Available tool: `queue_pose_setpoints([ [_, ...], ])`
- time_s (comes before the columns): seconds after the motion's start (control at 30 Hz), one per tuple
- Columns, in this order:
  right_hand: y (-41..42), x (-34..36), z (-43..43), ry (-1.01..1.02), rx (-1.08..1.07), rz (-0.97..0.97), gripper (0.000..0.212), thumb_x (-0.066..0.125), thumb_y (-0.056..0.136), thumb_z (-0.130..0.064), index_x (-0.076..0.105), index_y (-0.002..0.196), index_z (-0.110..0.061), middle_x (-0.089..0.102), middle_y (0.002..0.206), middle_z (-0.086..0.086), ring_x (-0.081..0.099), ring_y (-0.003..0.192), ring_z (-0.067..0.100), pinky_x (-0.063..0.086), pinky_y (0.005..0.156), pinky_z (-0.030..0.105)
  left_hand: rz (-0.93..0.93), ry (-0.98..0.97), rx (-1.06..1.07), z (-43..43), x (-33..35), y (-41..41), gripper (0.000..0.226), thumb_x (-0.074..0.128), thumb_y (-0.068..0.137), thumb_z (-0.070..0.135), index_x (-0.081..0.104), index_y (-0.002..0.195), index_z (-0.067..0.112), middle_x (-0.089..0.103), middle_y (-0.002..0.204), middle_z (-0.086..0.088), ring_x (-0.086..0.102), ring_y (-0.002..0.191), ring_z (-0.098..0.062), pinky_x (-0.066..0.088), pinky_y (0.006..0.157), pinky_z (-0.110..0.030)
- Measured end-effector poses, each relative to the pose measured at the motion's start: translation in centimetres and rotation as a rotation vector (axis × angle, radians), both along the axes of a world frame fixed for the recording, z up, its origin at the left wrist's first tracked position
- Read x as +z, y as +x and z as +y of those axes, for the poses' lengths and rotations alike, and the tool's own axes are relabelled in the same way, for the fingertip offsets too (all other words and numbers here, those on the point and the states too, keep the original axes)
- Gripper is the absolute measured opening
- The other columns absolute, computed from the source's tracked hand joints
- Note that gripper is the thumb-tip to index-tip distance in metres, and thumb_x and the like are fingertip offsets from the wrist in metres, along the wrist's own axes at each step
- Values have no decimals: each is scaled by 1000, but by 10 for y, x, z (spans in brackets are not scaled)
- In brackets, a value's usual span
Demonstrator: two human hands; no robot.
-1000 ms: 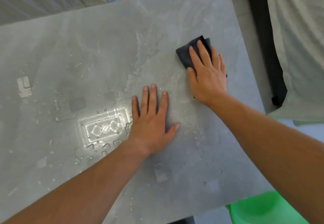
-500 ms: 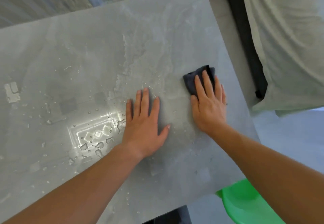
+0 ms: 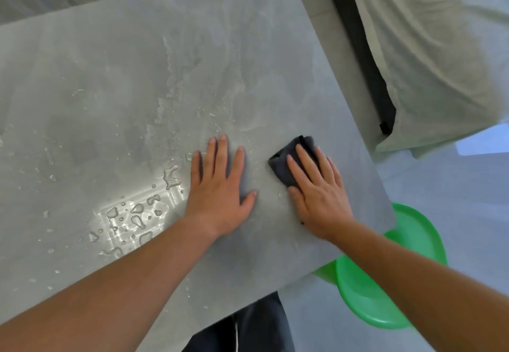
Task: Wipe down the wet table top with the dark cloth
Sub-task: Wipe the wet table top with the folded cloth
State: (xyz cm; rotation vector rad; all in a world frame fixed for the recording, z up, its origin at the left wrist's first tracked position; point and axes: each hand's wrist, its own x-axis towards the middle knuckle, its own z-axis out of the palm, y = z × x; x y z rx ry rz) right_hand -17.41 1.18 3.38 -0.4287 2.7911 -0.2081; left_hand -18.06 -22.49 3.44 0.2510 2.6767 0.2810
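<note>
Dark cloth (image 3: 286,163) pressed flat on bench (image 3: 248,48) under right hand (image 3: 319,194), fingers straight, just right of left hand (image 3: 217,197). Left hand lies flat, palm down, thumb out, holding nothing. Cloth dragged back toward the near edge over the last second, so the right strip looks wiped. Left of left hand: beaded puddle (image 3: 132,214), untouched. Beyond left hand: smeared film remains.

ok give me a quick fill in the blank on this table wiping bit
1. The right hand presses a dark ____ on the table.
2. The left hand lies flat and holds ____.
3. The bowl past the table's edge is ____.
Missing: cloth; nothing; green.
</note>
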Motion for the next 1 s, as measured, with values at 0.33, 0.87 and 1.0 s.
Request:
queue_pose_setpoints([
  [0.33,6,-8,-21,1,-183,115,58,35,104,-41,25,159,-25,16,168,1,6,155,31,4,125,47,88,71,10,2,7,9,81,29,94,62,12,160,18,-14,167,-16,-18,153,-30,-8,123,-51],
  [0.87,-20,-6,8,-57,277,69,59,37,101,-41,30,158,-26,18,168,-3,15,154,32,16,123,52,162,31,112,29,7,60,78,29,96,60,22,157,11,6,168,-17,0,155,-30,-1,123,-52],
  [1.0,-64,-7,29,-63,-75,76,59,33,104,-42,21,160,-27,11,169,-3,6,155,31,7,125,49,151,10,116,36,4,66,77,28,98,61,22,158,12,3,168,-17,-2,155,-32,4,124,-53],
])
